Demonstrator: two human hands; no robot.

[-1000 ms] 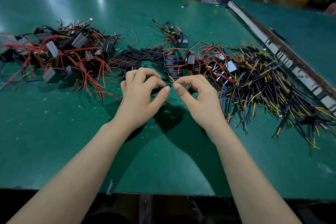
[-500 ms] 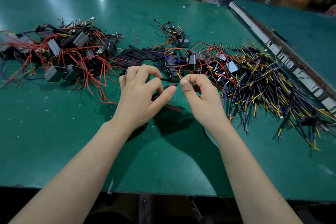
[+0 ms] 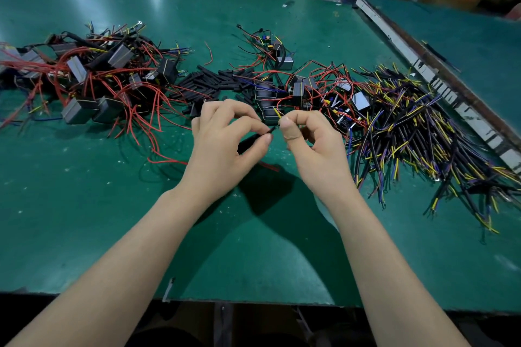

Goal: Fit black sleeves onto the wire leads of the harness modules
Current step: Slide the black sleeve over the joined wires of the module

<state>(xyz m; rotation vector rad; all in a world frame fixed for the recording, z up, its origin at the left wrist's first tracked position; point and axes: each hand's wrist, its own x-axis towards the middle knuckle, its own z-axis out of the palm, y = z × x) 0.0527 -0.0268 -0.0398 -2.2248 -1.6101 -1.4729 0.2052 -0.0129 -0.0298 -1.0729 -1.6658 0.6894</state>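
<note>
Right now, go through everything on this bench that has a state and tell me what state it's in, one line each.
Left hand: pinching a black sleeve.
Black sleeve: held above the table, not yet on a wire.
Right hand: pinching a yellow wire.
Yellow wire: tip bare, sticking up by the thumb.
Loose sleeves: heaped on the table.
Left pile of modules: tangled, red leads.
Right pile of wires: spread out, black-covered.

On the bench (image 3: 84, 205): module pile (image 3: 93, 84) at ten o'clock, loose sleeves (image 3: 208, 82) at twelve, further modules (image 3: 304, 87) at one, sleeved leads (image 3: 423, 132) at two. Both hands hover centrally, before the sleeves.
</note>
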